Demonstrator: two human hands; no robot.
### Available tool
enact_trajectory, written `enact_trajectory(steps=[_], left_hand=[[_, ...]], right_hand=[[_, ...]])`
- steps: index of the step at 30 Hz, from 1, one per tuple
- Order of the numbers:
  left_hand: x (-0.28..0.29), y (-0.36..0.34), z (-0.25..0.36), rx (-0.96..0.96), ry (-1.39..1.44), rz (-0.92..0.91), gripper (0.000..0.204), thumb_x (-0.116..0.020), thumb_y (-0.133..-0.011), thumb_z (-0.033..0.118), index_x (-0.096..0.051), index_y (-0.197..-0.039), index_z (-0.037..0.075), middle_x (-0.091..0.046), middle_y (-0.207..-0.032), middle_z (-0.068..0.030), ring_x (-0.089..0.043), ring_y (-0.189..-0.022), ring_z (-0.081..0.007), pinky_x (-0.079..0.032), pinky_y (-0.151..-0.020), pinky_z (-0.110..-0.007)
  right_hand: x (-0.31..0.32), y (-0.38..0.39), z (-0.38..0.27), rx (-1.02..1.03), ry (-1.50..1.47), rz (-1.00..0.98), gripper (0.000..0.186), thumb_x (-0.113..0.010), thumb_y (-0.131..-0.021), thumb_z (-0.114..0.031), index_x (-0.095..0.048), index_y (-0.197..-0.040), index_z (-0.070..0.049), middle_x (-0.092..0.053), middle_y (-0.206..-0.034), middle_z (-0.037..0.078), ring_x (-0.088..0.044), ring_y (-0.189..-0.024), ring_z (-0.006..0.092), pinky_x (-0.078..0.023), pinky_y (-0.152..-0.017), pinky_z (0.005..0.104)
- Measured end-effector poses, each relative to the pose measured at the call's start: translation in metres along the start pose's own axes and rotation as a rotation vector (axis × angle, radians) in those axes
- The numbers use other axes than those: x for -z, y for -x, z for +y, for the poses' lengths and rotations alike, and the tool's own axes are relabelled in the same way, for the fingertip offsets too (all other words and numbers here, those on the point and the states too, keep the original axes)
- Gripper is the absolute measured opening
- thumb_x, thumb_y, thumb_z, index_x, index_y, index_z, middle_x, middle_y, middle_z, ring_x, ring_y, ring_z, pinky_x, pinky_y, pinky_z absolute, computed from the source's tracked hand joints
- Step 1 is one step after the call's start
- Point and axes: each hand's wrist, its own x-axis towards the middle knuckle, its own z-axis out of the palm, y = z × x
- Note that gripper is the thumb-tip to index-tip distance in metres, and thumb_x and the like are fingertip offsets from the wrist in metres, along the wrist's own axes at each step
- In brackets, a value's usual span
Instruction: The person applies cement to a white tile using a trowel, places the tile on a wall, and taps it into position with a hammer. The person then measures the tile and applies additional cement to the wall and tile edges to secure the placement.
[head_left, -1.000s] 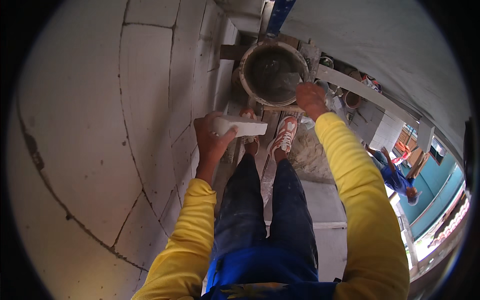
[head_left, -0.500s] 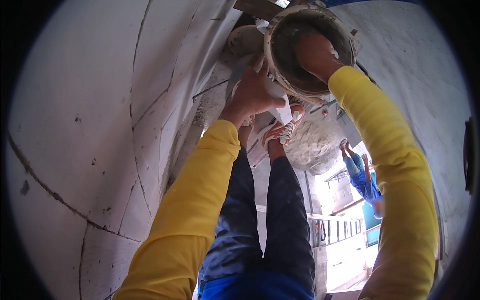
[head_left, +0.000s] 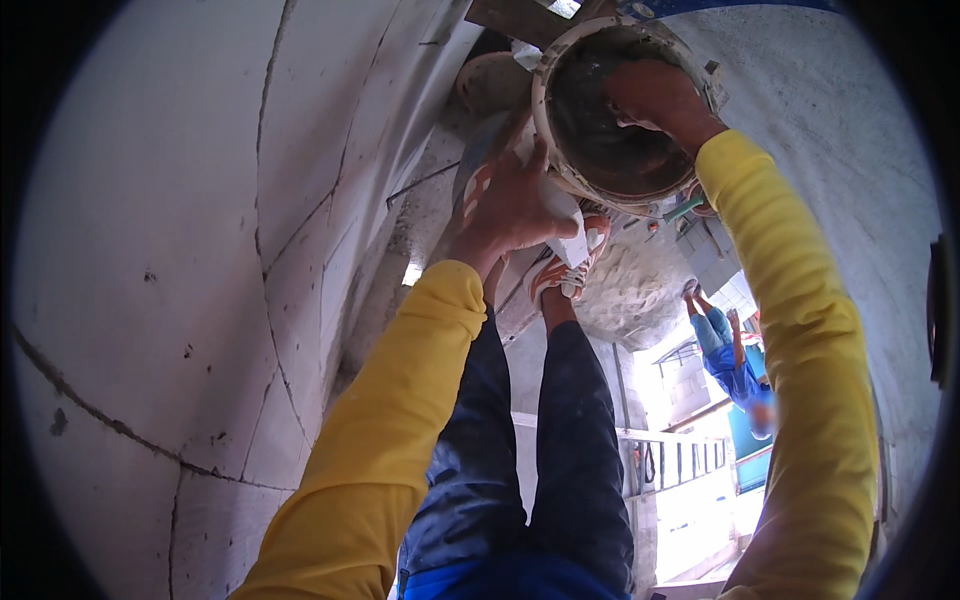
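My left hand point(head_left: 508, 208) is closed round a pale, white-grey chunk of block point(head_left: 570, 228), which juts out beside the thumb above my shoe. Just beyond it stands a round bucket point(head_left: 543, 112) with a mortar-smeared rim and dark grey wet stuff inside. My right hand point(head_left: 655, 100) reaches down into this bucket with its fingers curled. What those fingers hold, if anything, is hidden by the hand and the bucket's shade.
A wall of large pale blocks point(head_left: 170, 230) with dark joints rises close on my left. A green handle point(head_left: 684, 207) pokes out beside the bucket. Sand point(head_left: 630, 290) lies past my shoes point(head_left: 570, 268). A person in blue point(head_left: 735, 375) stands farther off, near a white railing point(head_left: 685, 460).
Inside the bucket my right hand has shifted a little to the right and its wrist has turned. The green handle has come into sight. My left hand keeps its hold on the chunk.
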Motion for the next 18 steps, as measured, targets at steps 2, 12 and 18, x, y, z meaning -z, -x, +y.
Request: enact_trajectory(steps=[2,12,18], left_hand=[[0.002,0.0,0.001,0.045,-0.02,-0.034,0.129,-0.089,-0.059,0.032,-0.024,-0.164,-0.007,-0.041,-0.149,-0.0374,-0.042,-0.144,-0.0491,-0.038,-0.123,-0.045],[0.015,0.01,0.017,0.06,-0.189,-0.015,0.126,-0.088,-0.062,0.035,-0.028,-0.167,0.001,-0.049,-0.134,-0.0344,-0.052,-0.124,-0.0486,-0.045,-0.111,-0.047],[0.039,0.07,0.025,0.169,-0.088,0.013,0.131,-0.091,-0.06,0.039,-0.025,-0.169,0.008,-0.045,-0.14,-0.0355,-0.044,-0.137,-0.0533,-0.042,-0.116,-0.05]], right_hand=[[-0.008,0.013,0.02,0.079,-0.061,0.119,0.046,-0.088,-0.08,-0.033,-0.074,-0.117,-0.009,-0.075,-0.11,0.016,-0.071,-0.108,0.0381,-0.058,-0.094,0.0484],[-0.047,0.092,0.078,-0.056,-0.269,0.136,0.055,-0.084,-0.085,-0.042,-0.072,-0.131,-0.016,-0.074,-0.12,0.015,-0.068,-0.115,0.0378,-0.054,-0.099,0.0497],[-0.056,0.191,0.043,-0.19,-0.733,0.421,0.055,-0.09,-0.081,-0.038,-0.075,-0.121,-0.003,-0.076,-0.118,0.02,-0.072,-0.11,0.038,-0.055,-0.098,0.0437]])
